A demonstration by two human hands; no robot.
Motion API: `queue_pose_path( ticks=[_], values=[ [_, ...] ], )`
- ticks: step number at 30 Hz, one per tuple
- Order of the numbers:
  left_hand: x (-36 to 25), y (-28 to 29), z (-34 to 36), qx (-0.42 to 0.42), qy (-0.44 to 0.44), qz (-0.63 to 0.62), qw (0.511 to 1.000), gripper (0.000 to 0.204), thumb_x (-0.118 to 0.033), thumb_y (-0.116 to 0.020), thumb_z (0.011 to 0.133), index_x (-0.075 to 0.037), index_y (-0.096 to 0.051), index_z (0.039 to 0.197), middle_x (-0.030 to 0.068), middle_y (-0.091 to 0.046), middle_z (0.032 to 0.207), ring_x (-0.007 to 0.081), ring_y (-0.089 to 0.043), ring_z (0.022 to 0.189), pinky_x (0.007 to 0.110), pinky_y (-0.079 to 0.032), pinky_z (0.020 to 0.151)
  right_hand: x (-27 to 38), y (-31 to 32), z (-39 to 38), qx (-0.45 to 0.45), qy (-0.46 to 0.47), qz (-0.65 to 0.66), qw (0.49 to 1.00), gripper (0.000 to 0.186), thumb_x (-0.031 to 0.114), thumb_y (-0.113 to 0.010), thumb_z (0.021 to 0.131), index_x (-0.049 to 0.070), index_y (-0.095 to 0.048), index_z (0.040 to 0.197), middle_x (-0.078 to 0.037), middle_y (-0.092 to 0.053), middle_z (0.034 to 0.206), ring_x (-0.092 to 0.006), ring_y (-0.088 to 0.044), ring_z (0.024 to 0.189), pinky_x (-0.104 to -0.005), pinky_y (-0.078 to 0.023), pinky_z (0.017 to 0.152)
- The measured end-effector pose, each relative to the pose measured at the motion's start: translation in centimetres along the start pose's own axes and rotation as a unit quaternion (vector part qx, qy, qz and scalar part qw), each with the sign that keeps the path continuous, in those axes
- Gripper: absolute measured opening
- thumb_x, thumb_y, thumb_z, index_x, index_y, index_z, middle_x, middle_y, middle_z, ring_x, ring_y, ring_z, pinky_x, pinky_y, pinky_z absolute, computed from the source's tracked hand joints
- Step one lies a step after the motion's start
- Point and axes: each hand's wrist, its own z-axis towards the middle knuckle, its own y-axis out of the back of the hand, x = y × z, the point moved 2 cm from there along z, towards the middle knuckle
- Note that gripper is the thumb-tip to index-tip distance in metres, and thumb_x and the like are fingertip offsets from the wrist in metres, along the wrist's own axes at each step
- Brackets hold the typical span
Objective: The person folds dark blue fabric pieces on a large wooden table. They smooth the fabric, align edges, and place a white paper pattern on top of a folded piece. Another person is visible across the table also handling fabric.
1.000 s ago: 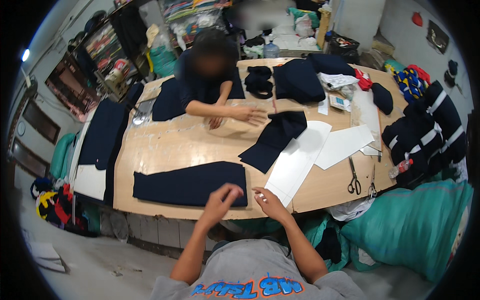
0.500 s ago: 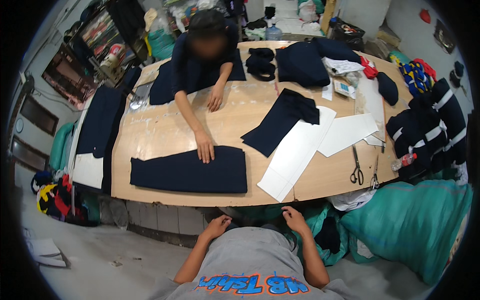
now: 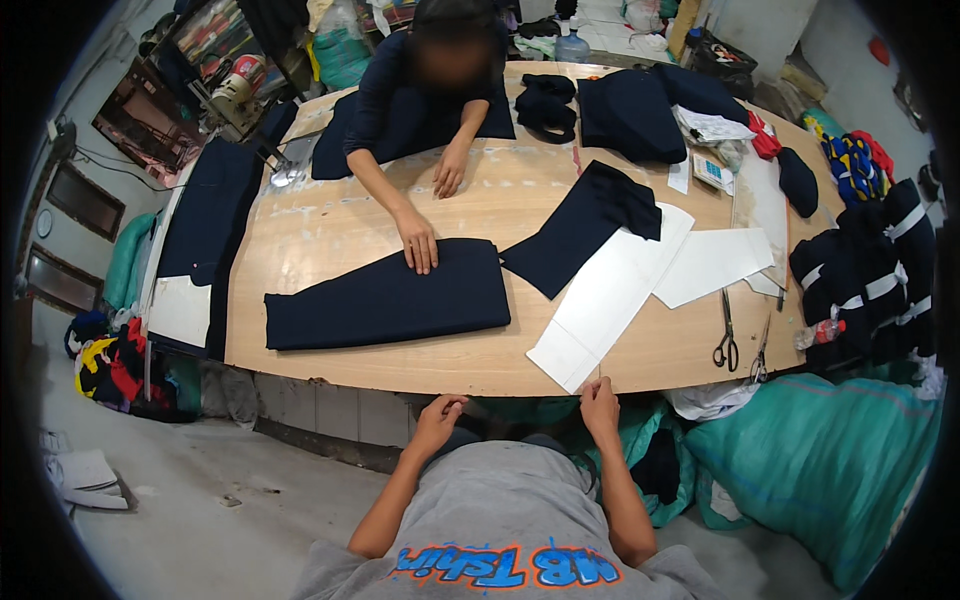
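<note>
My left hand (image 3: 441,415) is closed just below the front edge of the wooden table (image 3: 380,370); whether it holds anything is hidden. My right hand (image 3: 600,408) has curled fingers at that edge, what they hold unclear, beneath a long white paper piece (image 3: 590,320). A folded navy fabric piece (image 3: 385,305) lies across the front left. Another person's hand (image 3: 418,240) rests on its far edge, their other hand (image 3: 450,165) over bare wood. A second navy piece (image 3: 560,240) partly overlaps the white paper, beside an angled white piece (image 3: 715,260).
Scissors (image 3: 727,345) lie at the right, by a plastic bottle (image 3: 822,336) and strapped navy bundles (image 3: 850,270). Navy stacks (image 3: 630,115) sit at the back. Green sacks (image 3: 800,460) fill the floor below right. A metal-based machine (image 3: 285,165) stands at the left.
My hands dropped from above the table to its front edge. The other person reached onto the front navy piece, which now sits farther back, as does the table in view.
</note>
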Motion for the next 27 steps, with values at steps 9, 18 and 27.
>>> queue_pose_path(
  ticks=[9, 18, 27],
  values=[
    [-1.4, -1.4, 1.6, 0.065, -0.018, 0.049, 0.997, 0.025, -0.017, -0.061, 0.11, -0.001, -0.071, 0.127, 0.0119, -0.077, 0.112, 0.0195, -0.071, 0.098, 0.033, -0.056, 0.091, 0.4, -2.2, 0.3, 0.097, -0.185, 0.34, 0.917, 0.031, 0.019, -0.069, 0.103, 0.002, -0.048, 0.119, -0.02, -0.074, 0.095, -0.0261, -0.076, 0.075, -0.0357, -0.064, 0.063],
    [-1.2, -3.8, 3.0, 0.056, -0.048, 0.038, 0.997, 0.026, -0.015, -0.063, 0.109, -0.003, -0.068, 0.131, 0.0139, -0.071, 0.127, 0.0237, -0.07, 0.109, 0.035, -0.057, 0.093, 0.0, -1.2, -0.3, 0.141, -0.192, 0.402, 0.884, 0.032, 0.015, -0.066, 0.103, 0.001, -0.048, 0.126, -0.021, -0.075, 0.102, -0.026, -0.076, 0.081, -0.0355, -0.064, 0.069],
    [-0.9, -5.0, 3.7, 0.057, -0.056, 0.047, 0.996, 0.025, -0.014, -0.064, 0.108, -0.005, -0.069, 0.131, 0.0116, -0.071, 0.126, 0.022, -0.069, 0.105, 0.034, -0.057, 0.091, -0.7, -1.1, 0.0, 0.158, -0.186, 0.417, 0.876, 0.031, 0.012, -0.061, 0.102, 0.001, -0.049, 0.128, -0.021, -0.075, 0.105, -0.0257, -0.075, 0.083, -0.0351, -0.063, 0.071]
  ],
)
